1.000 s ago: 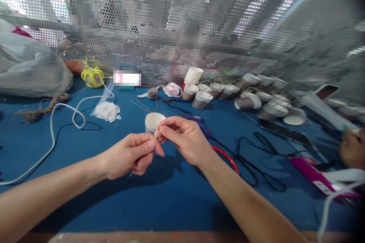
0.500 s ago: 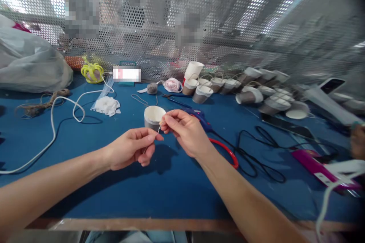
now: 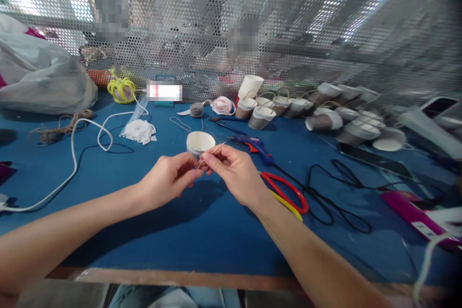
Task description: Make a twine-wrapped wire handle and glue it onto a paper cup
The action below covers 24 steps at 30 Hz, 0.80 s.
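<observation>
A thin, light twisted cord (image 3: 217, 147) runs between my two hands, just in front of a small paper cup (image 3: 200, 143) with a white inside and a grey wrap. My left hand (image 3: 172, 176) pinches the cord's lower part between thumb and fingertips. Close against it, my right hand (image 3: 236, 169) grips the same cord, and a short end sticks up past its fingers. The fingers partly cover the cup's front. Whether the cord is string or wire I cannot make out.
Right of my hands lie a blue glue gun (image 3: 258, 147) with a black cable and red-and-yellow handles (image 3: 287, 192). Grey-wrapped cups (image 3: 262, 118) line the back right. A grey yarn ball (image 3: 196, 109), white ribbon pile (image 3: 139, 131) and white cable (image 3: 74, 154) lie left.
My hands have drawn together, and the left has turned so its fingers meet the right's. A cord end now shows above my right fingers. The whole view has shifted slightly.
</observation>
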Available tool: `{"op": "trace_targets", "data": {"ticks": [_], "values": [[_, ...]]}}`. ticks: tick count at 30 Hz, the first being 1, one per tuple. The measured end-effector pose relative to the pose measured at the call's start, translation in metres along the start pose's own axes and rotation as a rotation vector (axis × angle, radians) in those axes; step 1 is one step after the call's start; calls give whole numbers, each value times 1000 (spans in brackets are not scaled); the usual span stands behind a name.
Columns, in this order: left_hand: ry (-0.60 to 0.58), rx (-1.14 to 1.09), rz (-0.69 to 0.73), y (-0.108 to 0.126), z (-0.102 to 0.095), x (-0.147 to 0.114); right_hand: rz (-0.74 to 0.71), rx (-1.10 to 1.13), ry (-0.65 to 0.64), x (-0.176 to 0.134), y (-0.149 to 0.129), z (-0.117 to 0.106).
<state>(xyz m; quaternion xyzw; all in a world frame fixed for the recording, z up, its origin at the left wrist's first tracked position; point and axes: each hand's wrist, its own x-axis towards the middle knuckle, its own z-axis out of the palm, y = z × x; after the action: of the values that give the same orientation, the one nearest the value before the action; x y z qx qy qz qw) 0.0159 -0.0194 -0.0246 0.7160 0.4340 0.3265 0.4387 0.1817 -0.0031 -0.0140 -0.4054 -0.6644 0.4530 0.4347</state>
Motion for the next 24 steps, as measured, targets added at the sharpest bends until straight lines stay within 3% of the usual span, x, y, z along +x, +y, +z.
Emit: {"op": "trace_targets", "data": {"ticks": [4,7,18,24], "values": [[100,226,194,-1,1,2,-41,-123,26,-2,0,3],[139,279,251,-3,2,4,-58,-188,47,-3,0,4],[-1,-16,40,-1,-4,5,-8,-109,73,-3,0,8],[7,-39,24,-1,-4,6,-17,-64,92,-4,0,9]]}}
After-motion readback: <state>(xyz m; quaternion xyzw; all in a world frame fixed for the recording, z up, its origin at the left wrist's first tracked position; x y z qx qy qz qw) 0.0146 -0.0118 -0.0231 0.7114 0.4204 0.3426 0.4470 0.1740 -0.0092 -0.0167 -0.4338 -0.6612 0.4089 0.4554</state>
